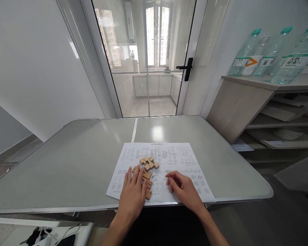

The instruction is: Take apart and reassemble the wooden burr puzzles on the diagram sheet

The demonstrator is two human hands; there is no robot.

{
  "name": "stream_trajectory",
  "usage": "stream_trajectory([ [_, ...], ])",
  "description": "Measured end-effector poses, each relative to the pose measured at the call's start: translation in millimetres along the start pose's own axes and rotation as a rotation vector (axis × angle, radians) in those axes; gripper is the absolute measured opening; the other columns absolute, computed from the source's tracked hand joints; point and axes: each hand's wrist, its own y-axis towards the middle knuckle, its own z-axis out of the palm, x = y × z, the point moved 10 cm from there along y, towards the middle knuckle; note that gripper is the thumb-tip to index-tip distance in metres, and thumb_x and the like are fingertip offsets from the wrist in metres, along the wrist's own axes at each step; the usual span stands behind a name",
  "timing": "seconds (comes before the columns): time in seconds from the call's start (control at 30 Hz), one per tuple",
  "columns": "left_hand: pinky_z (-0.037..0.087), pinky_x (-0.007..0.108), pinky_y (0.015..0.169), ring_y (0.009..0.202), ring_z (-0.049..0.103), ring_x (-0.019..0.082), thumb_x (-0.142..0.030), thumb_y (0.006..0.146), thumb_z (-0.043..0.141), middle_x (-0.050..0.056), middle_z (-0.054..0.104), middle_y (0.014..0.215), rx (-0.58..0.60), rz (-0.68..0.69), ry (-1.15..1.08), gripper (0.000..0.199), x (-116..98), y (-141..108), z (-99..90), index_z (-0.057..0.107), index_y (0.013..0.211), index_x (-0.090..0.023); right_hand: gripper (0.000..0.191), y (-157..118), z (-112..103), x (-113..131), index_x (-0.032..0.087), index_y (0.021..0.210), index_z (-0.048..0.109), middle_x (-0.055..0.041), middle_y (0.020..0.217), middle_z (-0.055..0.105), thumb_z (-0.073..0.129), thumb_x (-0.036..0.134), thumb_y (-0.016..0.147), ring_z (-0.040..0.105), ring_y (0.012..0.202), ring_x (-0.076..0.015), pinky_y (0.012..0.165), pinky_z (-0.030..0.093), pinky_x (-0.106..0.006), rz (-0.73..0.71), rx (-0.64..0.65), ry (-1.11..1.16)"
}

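Observation:
My left hand (133, 189) lies with its fingers spread over brown wooden puzzle pieces (147, 175) on a printed paper sheet (195, 191). Several of these flat, notched pieces stick out past its fingers and thumb, and part of them is hidden beneath the hand. Just beyond the fingertips sits a cluster of paler wooden blocks (149, 163), joined in a stepped shape. To the right, my right hand (183, 189) hovers over or rests on the sheet, its fingers loosely bent and a little apart. Nothing shows between them, and it is apart from the wood.
The sheet lies near the front edge of a grey table (92, 153). Behind stands a glass door with a black handle (188, 69). At right, plastic bottles (267, 54) stand on a wooden shelf unit (236, 106). Cables (66, 232) lie on a white surface at lower left.

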Motion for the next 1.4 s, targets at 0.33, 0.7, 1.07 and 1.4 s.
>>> stream_trajectory([
  [0.33, 0.034, 0.061, 0.125, 0.159, 0.024, 0.039, -0.036, 0.107, 0.039, 0.011, 0.043, 0.166, -0.007, 0.010, -0.078, 0.056, -22, 12, 3.4, 0.044, 0.158, -0.016, 0.038, 1, 0, 0, 0.021, 0.104, 0.070, -0.0045, 0.083, 0.073, 0.049, 0.053, 0.103, 0.063, 0.064, -0.0183, 0.064, 0.050, -0.031, -0.008, -0.005, -0.004],
  [0.7, 0.035, 0.062, 0.123, 0.159, 0.020, 0.042, -0.036, 0.107, 0.037, 0.018, 0.036, 0.168, -0.023, -0.013, -0.076, 0.058, -31, 15, 15.2, 0.043, 0.158, -0.010, 0.034, 0, 0, 0, 0.021, 0.104, 0.068, -0.0031, 0.083, 0.073, 0.050, 0.051, 0.104, 0.063, 0.066, -0.0180, 0.066, 0.051, -0.031, -0.009, 0.003, 0.005],
  [1.07, 0.032, 0.065, 0.123, 0.160, 0.016, 0.043, -0.050, 0.108, 0.037, 0.019, 0.030, 0.171, -0.026, 0.008, -0.173, 0.067, -47, 10, 21.3, 0.031, 0.164, -0.013, 0.035, 1, 0, -1, 0.021, 0.104, 0.068, -0.0034, 0.083, 0.072, 0.050, 0.052, 0.104, 0.063, 0.065, -0.0183, 0.065, 0.051, -0.031, -0.020, -0.004, -0.003],
  [1.4, 0.031, 0.068, 0.122, 0.159, 0.012, 0.047, -0.041, 0.108, 0.038, 0.028, 0.023, 0.170, -0.035, 0.002, -0.189, 0.067, -67, 24, 35.8, 0.028, 0.162, -0.004, 0.038, 1, -2, 3, 0.021, 0.102, 0.071, -0.0032, 0.082, 0.072, 0.052, 0.054, 0.103, 0.065, 0.067, -0.0190, 0.066, 0.052, -0.030, -0.042, -0.026, 0.028],
])
